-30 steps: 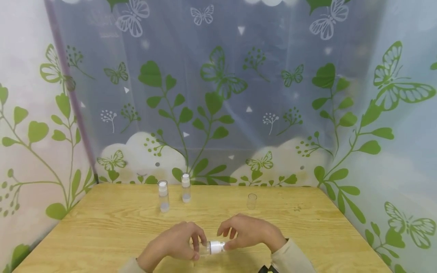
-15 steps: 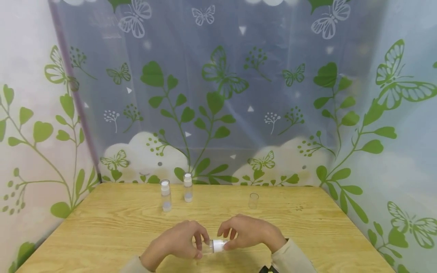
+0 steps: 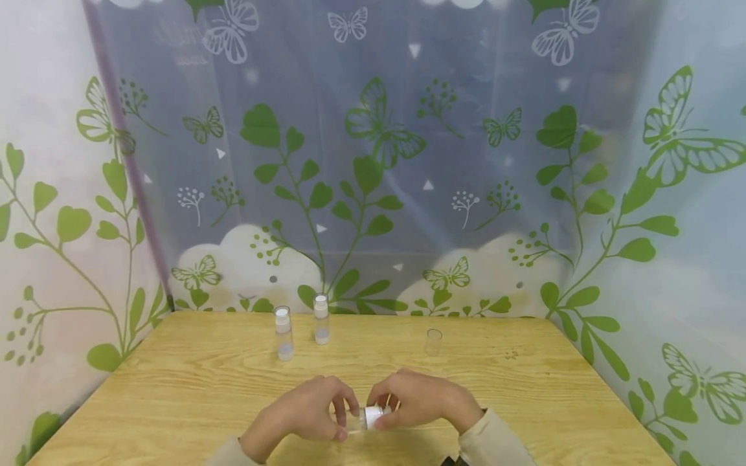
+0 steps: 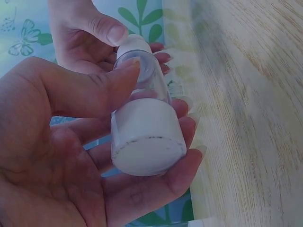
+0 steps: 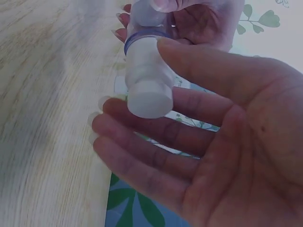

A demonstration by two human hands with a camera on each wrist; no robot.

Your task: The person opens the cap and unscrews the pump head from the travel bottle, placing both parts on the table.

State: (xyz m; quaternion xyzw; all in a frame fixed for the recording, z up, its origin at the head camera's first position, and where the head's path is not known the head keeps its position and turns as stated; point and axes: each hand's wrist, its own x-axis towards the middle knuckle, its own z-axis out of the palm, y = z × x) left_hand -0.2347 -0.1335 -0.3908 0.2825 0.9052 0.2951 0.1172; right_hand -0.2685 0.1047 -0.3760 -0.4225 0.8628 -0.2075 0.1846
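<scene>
A small clear pump bottle (image 3: 373, 417) with a white top lies sideways between my hands, above the table. My left hand (image 3: 311, 409) grips its clear body; in the left wrist view the thumb lies along the body and the fingers curl beneath, near the white base (image 4: 147, 137). My right hand (image 3: 416, 398) holds the white pump top (image 5: 149, 64) at the other end, thumb on the collar and fingers bent under it. In the right wrist view the lower fingers stand apart from the top.
Two similar pump bottles (image 3: 283, 335) stand upright at the back left of the wooden table (image 3: 361, 349). A clear cap (image 3: 433, 343) stands alone at the back right. Patterned curtains (image 3: 373, 194) enclose the table at the back and both sides.
My right hand has shifted slightly left, its fingers closing farther around the white top. My left hand keeps its hold on the body.
</scene>
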